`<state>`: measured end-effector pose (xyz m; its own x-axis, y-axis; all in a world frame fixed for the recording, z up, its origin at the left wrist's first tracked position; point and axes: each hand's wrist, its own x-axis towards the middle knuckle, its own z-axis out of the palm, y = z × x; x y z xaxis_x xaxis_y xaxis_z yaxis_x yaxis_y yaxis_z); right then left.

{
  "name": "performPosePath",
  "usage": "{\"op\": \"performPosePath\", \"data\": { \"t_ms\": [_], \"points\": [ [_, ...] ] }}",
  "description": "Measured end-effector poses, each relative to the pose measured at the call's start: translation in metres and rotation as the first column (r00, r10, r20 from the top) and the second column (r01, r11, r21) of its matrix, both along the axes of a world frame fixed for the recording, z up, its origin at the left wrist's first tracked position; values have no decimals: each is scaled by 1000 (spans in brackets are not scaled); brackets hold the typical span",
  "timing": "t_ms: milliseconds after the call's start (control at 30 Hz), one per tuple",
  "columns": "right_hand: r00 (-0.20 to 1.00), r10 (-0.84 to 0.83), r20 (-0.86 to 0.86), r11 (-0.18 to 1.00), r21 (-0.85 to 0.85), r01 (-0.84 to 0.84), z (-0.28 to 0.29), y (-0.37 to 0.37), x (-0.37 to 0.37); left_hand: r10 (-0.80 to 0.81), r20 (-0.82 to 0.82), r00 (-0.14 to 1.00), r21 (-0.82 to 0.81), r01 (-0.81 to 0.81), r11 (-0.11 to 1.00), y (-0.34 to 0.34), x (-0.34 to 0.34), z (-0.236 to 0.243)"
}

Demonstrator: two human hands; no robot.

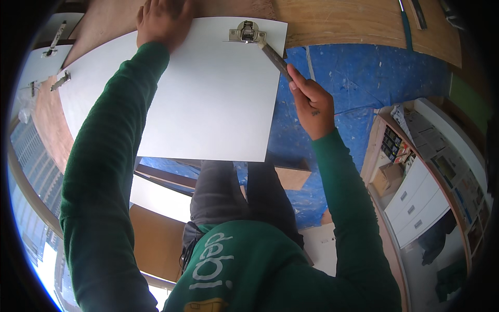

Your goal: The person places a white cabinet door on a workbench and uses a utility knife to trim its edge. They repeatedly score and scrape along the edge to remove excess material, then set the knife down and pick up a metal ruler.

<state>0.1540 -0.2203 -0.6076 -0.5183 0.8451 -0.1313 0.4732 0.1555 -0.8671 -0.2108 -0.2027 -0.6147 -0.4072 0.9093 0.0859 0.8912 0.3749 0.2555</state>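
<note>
My left hand (163,22) rests at the far edge of a white panel (202,104), fingers stretched over the plywood beyond, its tips partly cut off by the frame. My right hand (313,106) grips a dark stick-shaped tool (278,61), angled up to the left, its pale end touching or very near a metal hinge (248,32) near the panel's top right corner. Another hinge (61,80) sits at the panel's left edge.
A plywood board (364,23) at the top right carries long tools (419,14). Blue sheeting (358,78) lies below. An open cabinet with drawers (418,203) stands at right. Pale panels with hinges (54,60) are at upper left, a window (26,151) below them.
</note>
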Motion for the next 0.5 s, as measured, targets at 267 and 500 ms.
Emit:
{"op": "performPosePath", "data": {
  "t_ms": [267,500],
  "points": [
    [998,-56,-11,998,-31,56,4,7,-11,-4,20,1000,-20,4,1000,1,8,7],
    [998,26,64,999,31,-28,4,-29,28,18,36,999,0,-18,1000,0,2,-3]
  ]
}}
